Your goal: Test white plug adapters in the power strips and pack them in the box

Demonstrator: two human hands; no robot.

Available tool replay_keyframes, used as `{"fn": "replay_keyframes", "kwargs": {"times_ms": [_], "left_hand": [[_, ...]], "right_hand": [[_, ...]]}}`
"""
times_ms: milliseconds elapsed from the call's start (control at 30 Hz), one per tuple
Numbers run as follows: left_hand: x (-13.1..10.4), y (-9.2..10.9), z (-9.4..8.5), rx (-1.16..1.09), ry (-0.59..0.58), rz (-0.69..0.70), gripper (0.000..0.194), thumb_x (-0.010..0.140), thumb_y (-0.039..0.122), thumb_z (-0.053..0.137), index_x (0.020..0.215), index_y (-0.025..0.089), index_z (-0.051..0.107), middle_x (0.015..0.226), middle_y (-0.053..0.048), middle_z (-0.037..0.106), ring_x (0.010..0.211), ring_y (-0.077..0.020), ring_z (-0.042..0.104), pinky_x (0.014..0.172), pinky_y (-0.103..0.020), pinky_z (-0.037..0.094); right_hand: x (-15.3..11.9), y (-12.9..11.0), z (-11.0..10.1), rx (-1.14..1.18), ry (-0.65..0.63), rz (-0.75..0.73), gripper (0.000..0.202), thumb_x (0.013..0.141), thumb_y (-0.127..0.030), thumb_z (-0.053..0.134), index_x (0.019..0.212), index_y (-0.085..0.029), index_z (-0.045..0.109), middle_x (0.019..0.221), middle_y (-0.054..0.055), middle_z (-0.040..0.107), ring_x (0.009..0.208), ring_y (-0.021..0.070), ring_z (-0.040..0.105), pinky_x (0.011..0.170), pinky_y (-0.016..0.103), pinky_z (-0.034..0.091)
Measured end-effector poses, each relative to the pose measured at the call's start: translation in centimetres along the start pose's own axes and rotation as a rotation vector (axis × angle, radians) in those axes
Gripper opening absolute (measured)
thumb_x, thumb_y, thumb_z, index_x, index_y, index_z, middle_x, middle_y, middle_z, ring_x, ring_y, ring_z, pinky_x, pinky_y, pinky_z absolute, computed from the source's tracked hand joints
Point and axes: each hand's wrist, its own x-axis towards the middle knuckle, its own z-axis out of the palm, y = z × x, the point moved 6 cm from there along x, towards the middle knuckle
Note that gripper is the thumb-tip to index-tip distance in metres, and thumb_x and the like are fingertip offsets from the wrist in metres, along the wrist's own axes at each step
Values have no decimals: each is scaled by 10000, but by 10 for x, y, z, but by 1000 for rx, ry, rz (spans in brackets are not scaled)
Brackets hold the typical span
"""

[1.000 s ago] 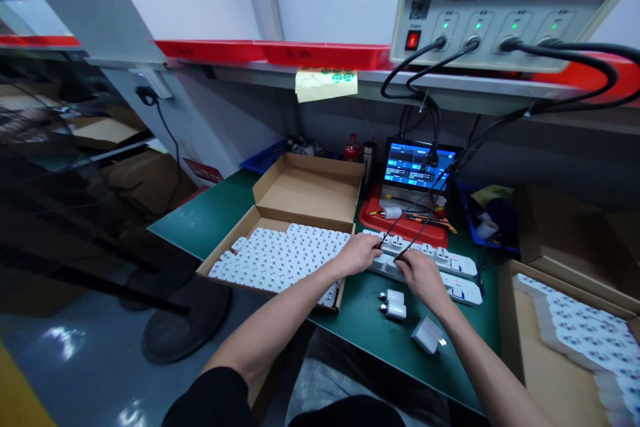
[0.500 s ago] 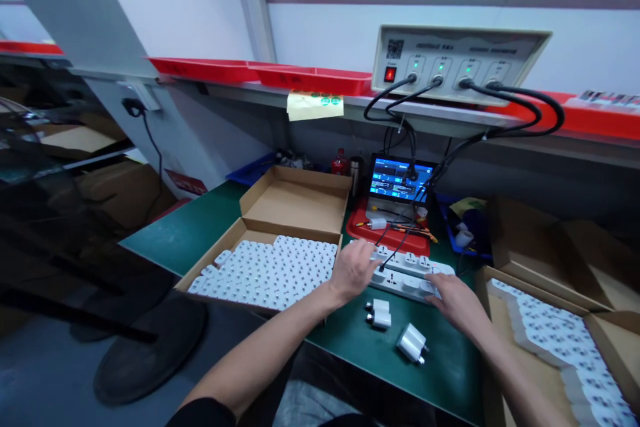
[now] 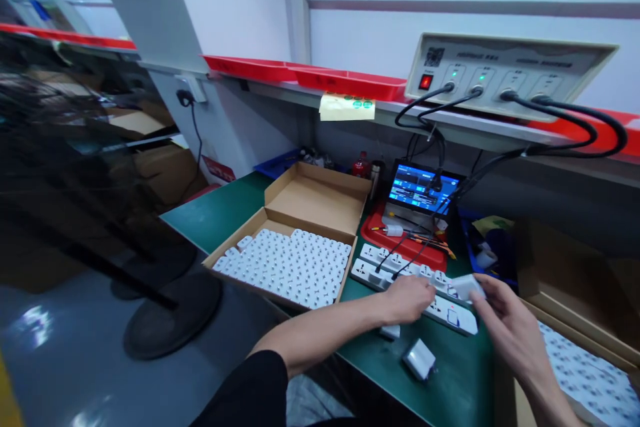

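My right hand [image 3: 507, 320] is closed on a white charger [image 3: 466, 287], held just above the right end of the power strips. My left hand [image 3: 411, 299] rests at the middle of the near white power strip [image 3: 457, 315] with its fingers pinched together; whatever is in them is hidden. Behind lies a second white power strip [image 3: 373, 253], with thin black cables running onto the strips. A white charger block [image 3: 420, 359] lies on the green table in front of me. Another small white charger [image 3: 391, 331] is partly covered by my left forearm.
An open cardboard box [image 3: 235, 240] of white chargers stands left, another box [image 3: 525, 407] right. Behind the strips are a red tray [image 3: 425, 257] and a lit screen [image 3: 423, 185]. A tester box [image 3: 505, 73] with thick black cables sits on the shelf above.
My right hand has come up from the strip with a white charger. My left hand has moved right along the near strip. Fewer green lights glow on the tester. The view has turned left.
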Motion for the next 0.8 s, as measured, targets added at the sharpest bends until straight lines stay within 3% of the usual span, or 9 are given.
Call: {"fn": "replay_keyframes", "kwargs": {"times_ms": [67,133,233,300,400,467,533,667,800], "left_hand": [[-13,-5,-19,-249,191,-52,332,987,172,613,1303,139,707,1254,-193,743,1200,-345,716,1035,-497,613],[-33,-22,-34,-692,368,-177,332,1056,260,552,1333,167,710,1269,-168,747,1194,-304,721,1036,-473,622],[-67,-62,-42,-1381,480,-403,392,1085,355,510,1380,149,667,1208,-156,748,950,-242,777,781,-386,671],[-92,-97,-51,-1543,551,-516,422,1053,384,585,1401,152,638,1172,-137,736,809,-191,761,613,-280,606],[-132,-159,-76,-1278,705,-648,450,982,298,701,1407,161,641,1094,-88,740,780,-140,716,600,-209,530],[-153,-195,-94,-933,736,-702,445,934,221,755,1365,161,663,1065,-69,755,884,-160,721,757,-248,578],[-165,-218,-106,-561,673,-711,374,912,195,787,1275,173,695,1100,-69,770,1032,-207,725,952,-324,582],[-164,-232,-107,-29,348,-620,240,997,164,649,1225,207,709,1222,-98,747,1152,-261,708,1044,-378,544],[-155,-230,-97,165,148,-577,315,1016,110,497,1200,211,732,1245,-126,708,1045,-261,734,933,-357,566]], "right_hand": [[-3,-10,2,98,23,71,559,996,-664,605,1381,-267,685,1139,89,810,912,261,787,705,325,634],[-3,-27,15,101,26,55,501,1028,-636,560,1354,-286,711,1180,97,788,860,249,775,655,328,619],[2,-71,55,20,-12,-175,426,1078,-556,494,1313,-286,725,1280,124,738,974,265,764,771,363,627],[7,-103,93,-53,-84,-347,405,1101,-511,478,1349,-276,696,1291,128,732,1093,282,743,892,381,609],[22,-144,155,-180,-223,-481,397,1116,-431,483,1436,-248,628,1302,132,744,1141,287,729,943,379,575],[36,-165,194,-318,-289,-505,389,1110,-346,497,1464,-227,605,1297,140,749,1151,290,727,927,362,560],[51,-181,226,-481,-333,-517,393,1090,-228,495,1469,-209,594,1291,146,749,1154,286,724,905,342,545],[76,-198,274,-712,-377,-536,370,1034,-71,476,1354,-183,626,1199,153,765,1052,258,737,806,306,527],[88,-200,297,-756,-380,-533,292,1052,-83,463,1232,-169,675,1111,166,779,1013,271,747,786,313,525]]}}
